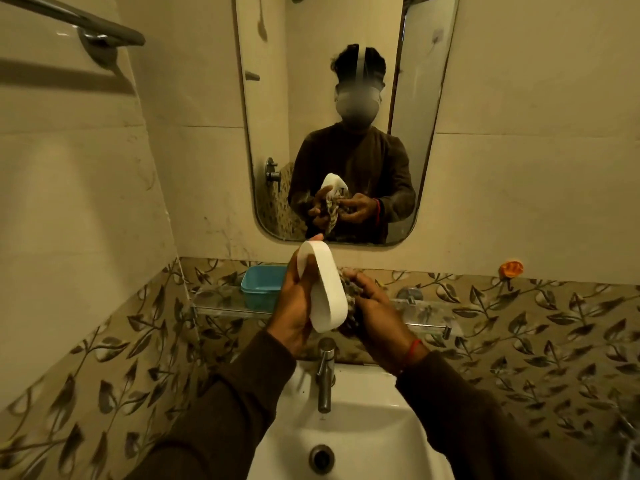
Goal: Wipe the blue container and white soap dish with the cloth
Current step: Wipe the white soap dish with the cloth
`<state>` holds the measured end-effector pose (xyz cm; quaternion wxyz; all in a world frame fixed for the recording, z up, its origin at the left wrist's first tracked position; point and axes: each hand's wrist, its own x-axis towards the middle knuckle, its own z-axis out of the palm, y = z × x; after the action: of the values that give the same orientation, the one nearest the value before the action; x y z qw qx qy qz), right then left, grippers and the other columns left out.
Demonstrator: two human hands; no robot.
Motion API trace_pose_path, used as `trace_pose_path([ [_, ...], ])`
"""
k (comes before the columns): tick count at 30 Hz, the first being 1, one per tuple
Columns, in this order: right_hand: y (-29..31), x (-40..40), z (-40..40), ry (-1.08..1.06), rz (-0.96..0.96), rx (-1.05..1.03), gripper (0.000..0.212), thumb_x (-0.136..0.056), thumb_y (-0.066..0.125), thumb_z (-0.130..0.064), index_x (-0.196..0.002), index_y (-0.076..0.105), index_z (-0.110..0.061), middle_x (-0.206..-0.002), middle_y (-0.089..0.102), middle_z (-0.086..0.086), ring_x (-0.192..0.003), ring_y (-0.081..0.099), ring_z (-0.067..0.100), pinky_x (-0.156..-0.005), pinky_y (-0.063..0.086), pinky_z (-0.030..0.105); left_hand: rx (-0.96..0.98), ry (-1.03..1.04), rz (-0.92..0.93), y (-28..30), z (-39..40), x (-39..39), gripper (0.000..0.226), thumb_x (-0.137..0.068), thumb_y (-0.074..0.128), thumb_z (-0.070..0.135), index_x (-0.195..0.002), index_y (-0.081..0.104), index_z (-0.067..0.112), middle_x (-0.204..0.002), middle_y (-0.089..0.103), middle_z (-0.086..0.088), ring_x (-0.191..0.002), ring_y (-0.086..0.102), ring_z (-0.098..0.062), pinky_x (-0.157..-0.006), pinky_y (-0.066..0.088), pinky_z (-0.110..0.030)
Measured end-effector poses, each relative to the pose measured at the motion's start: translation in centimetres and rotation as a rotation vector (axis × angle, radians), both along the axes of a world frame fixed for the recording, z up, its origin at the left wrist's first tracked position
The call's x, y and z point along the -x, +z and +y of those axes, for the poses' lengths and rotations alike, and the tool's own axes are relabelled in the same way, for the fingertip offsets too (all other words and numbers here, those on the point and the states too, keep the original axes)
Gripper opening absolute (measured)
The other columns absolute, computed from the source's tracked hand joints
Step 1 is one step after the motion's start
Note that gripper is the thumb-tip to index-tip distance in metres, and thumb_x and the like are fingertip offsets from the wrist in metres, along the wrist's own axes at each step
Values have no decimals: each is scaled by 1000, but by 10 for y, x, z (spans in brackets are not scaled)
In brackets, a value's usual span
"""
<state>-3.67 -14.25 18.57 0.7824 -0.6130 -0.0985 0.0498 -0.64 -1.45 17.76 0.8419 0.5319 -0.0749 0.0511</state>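
Note:
My left hand holds the white oval soap dish upright on its edge above the tap. My right hand grips a patterned cloth bunched against the right side of the dish. The blue container stands on the glass shelf to the left, behind my left hand, and nothing touches it. Most of the cloth is hidden behind the dish and my fingers.
A chrome tap rises over the white basin directly below my hands. The mirror on the wall reflects the person. A towel bar is at upper left, an orange hook on the right wall.

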Motion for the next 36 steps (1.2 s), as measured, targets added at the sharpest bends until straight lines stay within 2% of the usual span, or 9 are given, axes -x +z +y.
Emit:
trace_pose_path([
  [4, -9, 3, 4, 95, 178, -147, 29, -100, 42, -23, -107, 69, -31, -98, 71, 11, -80, 65, 25, -59, 47, 31, -155, 71, 3, 2, 1, -10, 45, -100, 43, 44, -142, 51, 28, -107, 57, -16, -88, 57, -29, -74, 50, -40],
  [10, -13, 12, 4, 342, 311, -321, 36, -94, 45, -33, -103, 73, -12, -93, 67, 14, -67, 60, 19, -39, 36, 18, -121, 197, 142, 0, 10, -29, 50, -104, 44, 43, -143, 52, 12, -131, 63, -16, -101, 59, -36, -86, 53, -46],
  [13, -23, 14, 3, 401, 388, -423, 37, -86, 47, -30, -101, 70, -5, -92, 62, 15, -63, 54, 18, -38, 35, 17, -255, 469, 92, -2, 20, -38, 44, -106, 41, 40, -134, 57, 10, -115, 65, -5, -86, 61, -13, -65, 52, -17],
  [15, -24, 16, 6, 362, 381, -474, 36, -88, 47, -29, -101, 69, -4, -91, 62, 16, -63, 54, 19, -37, 37, 17, -339, 641, 34, -8, 26, -39, 40, -107, 42, 35, -132, 58, 10, -109, 61, 0, -85, 57, -8, -57, 41, -2],
  [19, -23, 21, 15, -47, 148, -230, 25, -94, 55, -26, -112, 64, -10, -99, 73, 18, -80, 72, 30, -56, 57, 32, -393, 740, 3, -22, 28, -39, 36, -106, 43, 35, -128, 62, 13, -107, 62, 2, -88, 58, -6, -61, 37, -3],
  [23, -28, 27, 19, -333, -66, -96, 18, -90, 63, -25, -108, 65, -25, -106, 72, 3, -90, 72, 23, -65, 61, 41, -403, 750, 53, -28, 28, -37, 36, -106, 43, 37, -126, 63, 15, -88, 54, 20, -77, 50, 8, -57, 37, -1],
  [29, -17, 18, 14, -368, -82, -183, 17, -95, 57, -21, -106, 67, -30, -103, 73, -1, -92, 72, 17, -65, 59, 30, -671, 485, 28, -47, 21, -20, 35, -105, 45, 34, -130, 62, 16, -115, 65, -4, -99, 59, -14, -85, 47, -30],
  [32, -9, 9, 11, -367, -214, -42, 18, -95, 56, -18, -107, 64, -29, -109, 70, 1, -102, 67, 22, -84, 58, 44, -789, 334, -39, -62, 12, -3, 28, -105, 46, 20, -127, 63, 15, -117, 66, -2, -110, 60, -15, -84, 48, -12],
  [36, 1, -9, 7, -386, -288, 127, 22, -95, 53, -7, -112, 60, -20, -118, 62, 11, -112, 60, 29, -96, 50, 52, -1082, 302, -135, -77, -7, 15, 19, -101, 55, 16, -114, 69, 14, -100, 70, 0, -95, 66, -14, -75, 46, -15],
])
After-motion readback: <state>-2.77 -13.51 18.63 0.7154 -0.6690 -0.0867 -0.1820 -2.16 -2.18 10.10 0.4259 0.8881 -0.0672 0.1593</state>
